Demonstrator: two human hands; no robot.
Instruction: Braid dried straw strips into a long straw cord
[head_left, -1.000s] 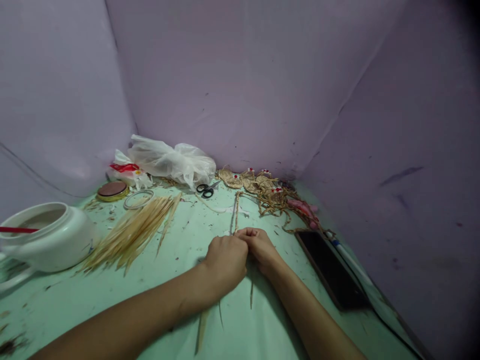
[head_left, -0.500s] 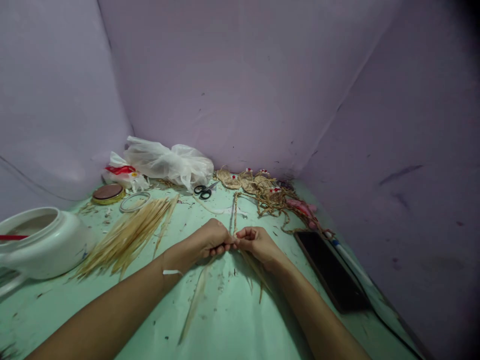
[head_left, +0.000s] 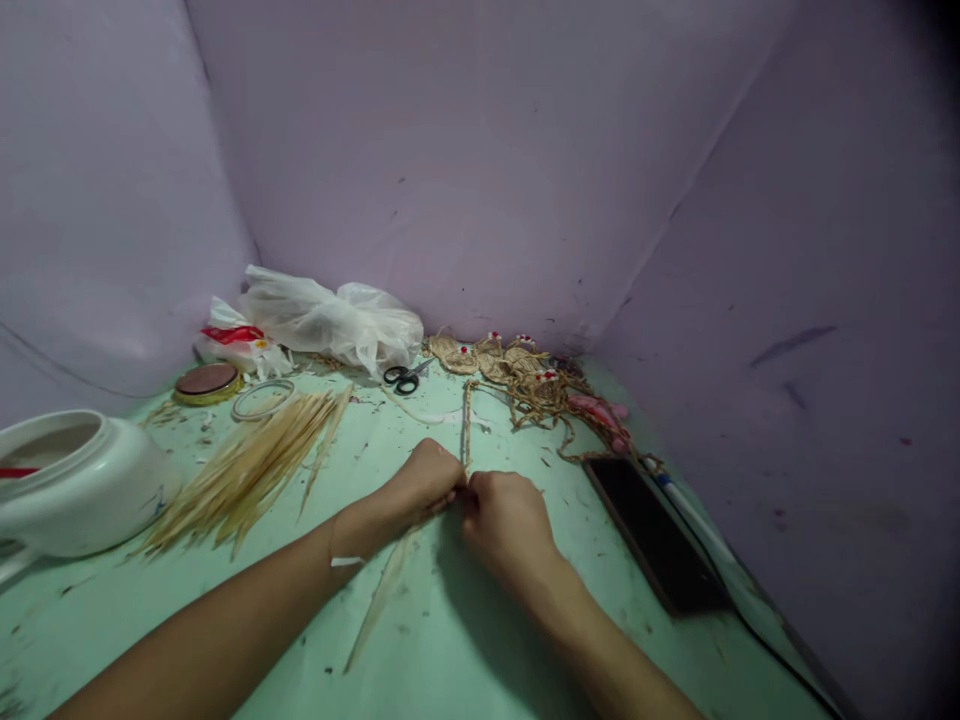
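Observation:
At the near end of a thin twisted straw cord [head_left: 468,425], my two hands meet with fingers closed. My left hand [head_left: 429,478] pinches the straw strands, and a pale loose strand [head_left: 381,600] trails down from it toward me. My right hand [head_left: 511,520] is curled into a fist beside it, also gripping strands, which its knuckles mostly hide. The cord runs away from the hands across the green tabletop [head_left: 420,650] and bends right toward a tangle of braided cord [head_left: 536,410]. A bundle of dry straw strips [head_left: 247,470] lies left of my hands.
At the left stands a white pot [head_left: 90,490]. Behind are a round tin [head_left: 208,382], a ring [head_left: 262,400], a plastic bag [head_left: 337,320] and scissors [head_left: 406,377]. Woven pieces with red beads [head_left: 454,353] lie along the wall. A phone [head_left: 652,530] and cable [head_left: 780,655] sit right.
My right hand has turned over from an open-looking pinch into a fist, and the strands hanging below it are now hidden. My left hand moved left from over the right, then stayed close.

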